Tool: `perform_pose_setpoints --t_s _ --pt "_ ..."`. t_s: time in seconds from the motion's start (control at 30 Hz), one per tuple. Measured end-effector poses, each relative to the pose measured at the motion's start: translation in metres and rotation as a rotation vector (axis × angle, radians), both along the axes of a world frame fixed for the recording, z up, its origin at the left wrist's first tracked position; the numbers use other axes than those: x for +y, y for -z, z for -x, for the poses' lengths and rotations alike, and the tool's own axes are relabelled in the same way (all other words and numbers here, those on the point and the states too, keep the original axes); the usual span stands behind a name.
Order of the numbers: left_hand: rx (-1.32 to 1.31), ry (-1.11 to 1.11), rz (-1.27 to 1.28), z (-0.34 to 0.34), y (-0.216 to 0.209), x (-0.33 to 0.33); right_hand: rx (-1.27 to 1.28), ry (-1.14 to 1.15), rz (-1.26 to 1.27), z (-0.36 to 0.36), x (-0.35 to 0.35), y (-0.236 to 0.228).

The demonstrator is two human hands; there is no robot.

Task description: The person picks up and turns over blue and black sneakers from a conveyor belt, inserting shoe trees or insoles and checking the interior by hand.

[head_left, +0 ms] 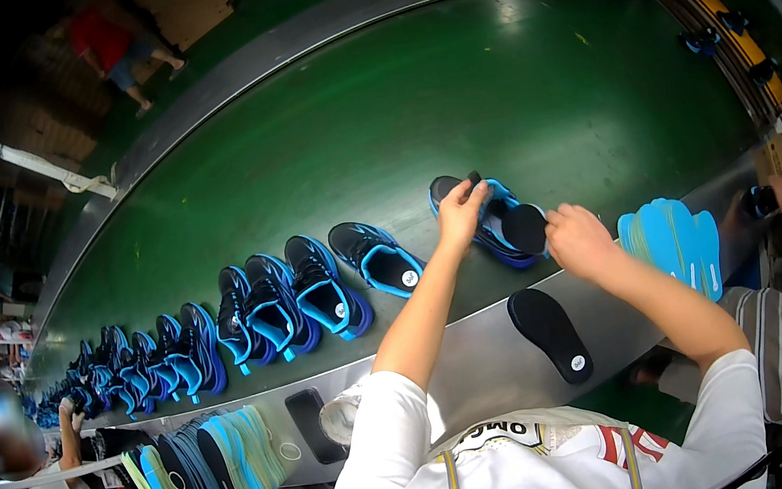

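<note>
A black and blue sneaker [445, 188] lies on the green belt in front of me. My left hand [460, 216] is closed at its opening, pinching what looks like the dark tongue. My right hand [580, 241] grips a black insole [523, 229] by its edge; the insole is partly inside the sneaker, its rounded end sticking out. Below, on the metal edge, rests another black insole [551, 332] with a round white sticker. Left of my left hand stands a sneaker [374, 252] with a stickered insole inside.
A long row of sneakers [269, 308] runs left along the belt. Stacked insoles [211, 464] stand at lower left, blue insoles [671, 243] at right. A dark phone-like slab [314, 426] lies on the metal rail [448, 357]. Co-workers are at both sides; a red-shirted person [103, 40] is beyond.
</note>
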State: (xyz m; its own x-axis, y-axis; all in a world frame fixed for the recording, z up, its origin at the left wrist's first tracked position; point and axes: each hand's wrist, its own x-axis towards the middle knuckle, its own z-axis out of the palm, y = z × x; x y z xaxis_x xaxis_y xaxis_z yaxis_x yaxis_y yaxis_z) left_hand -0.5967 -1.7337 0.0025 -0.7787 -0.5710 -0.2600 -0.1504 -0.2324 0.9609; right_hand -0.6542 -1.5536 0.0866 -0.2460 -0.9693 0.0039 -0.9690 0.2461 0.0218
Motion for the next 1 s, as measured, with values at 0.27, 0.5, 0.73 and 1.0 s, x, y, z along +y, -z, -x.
perform_pose_setpoints --t_s 0.27,0.5,0.73,1.0 --pt "-0.048 -0.079 0.001 -0.001 0.011 0.001 -0.097 -0.010 -0.019 0.001 -0.018 0.045" --pt "-0.100 -0.184 -0.019 0.012 0.026 -0.003 -0.215 0.083 0.043 0.016 -0.022 0.058" --pt "0.164 -0.051 0.163 0.007 0.053 -0.013 -0.233 0.121 0.121 0.010 -0.051 0.111" --pt "-0.002 -0.007 0.397 -0.002 0.016 0.004 -0.446 0.139 0.115 0.012 -0.048 0.101"
